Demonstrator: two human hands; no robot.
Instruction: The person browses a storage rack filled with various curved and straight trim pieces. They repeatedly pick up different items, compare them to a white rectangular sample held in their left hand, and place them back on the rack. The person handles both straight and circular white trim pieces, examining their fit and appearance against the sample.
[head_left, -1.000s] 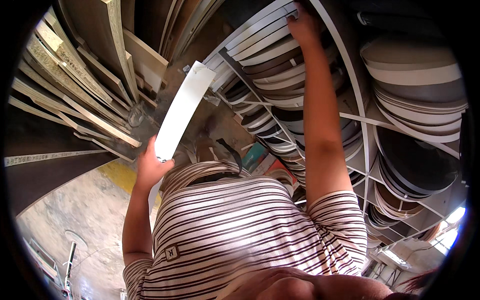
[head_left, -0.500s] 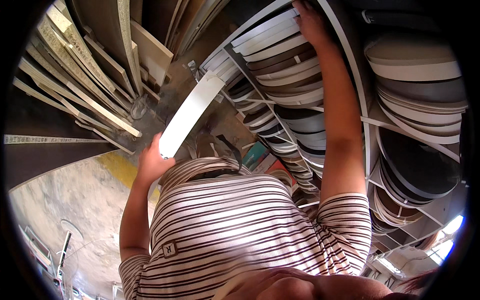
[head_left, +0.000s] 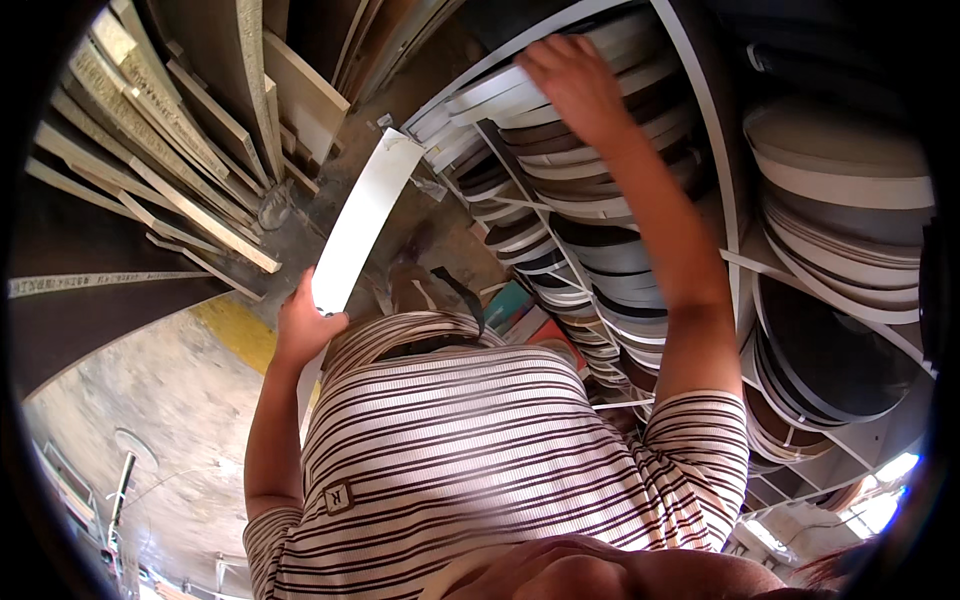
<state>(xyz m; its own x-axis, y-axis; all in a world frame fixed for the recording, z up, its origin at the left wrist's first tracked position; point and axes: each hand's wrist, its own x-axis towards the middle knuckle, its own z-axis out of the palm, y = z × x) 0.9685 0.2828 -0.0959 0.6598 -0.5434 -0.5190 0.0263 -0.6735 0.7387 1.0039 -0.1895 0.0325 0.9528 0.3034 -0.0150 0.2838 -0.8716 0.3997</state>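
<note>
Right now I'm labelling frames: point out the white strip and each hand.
White strip [head_left: 367, 222], head view: its broad face.
Left hand [head_left: 302, 324], head view: thumb side.
Right hand [head_left: 577, 88], head view: its back.

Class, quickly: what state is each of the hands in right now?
Left hand: closed, holding a white strip.
Right hand: at the white rolls; whether gripping cannot be told.

And there goes the right hand [head_left: 578, 88], off the far edge of the top compartment and across leftward over the white rolls [head_left: 488, 101], whose near ends now jut out past the shelf's dark divider [head_left: 506, 152]!
</note>
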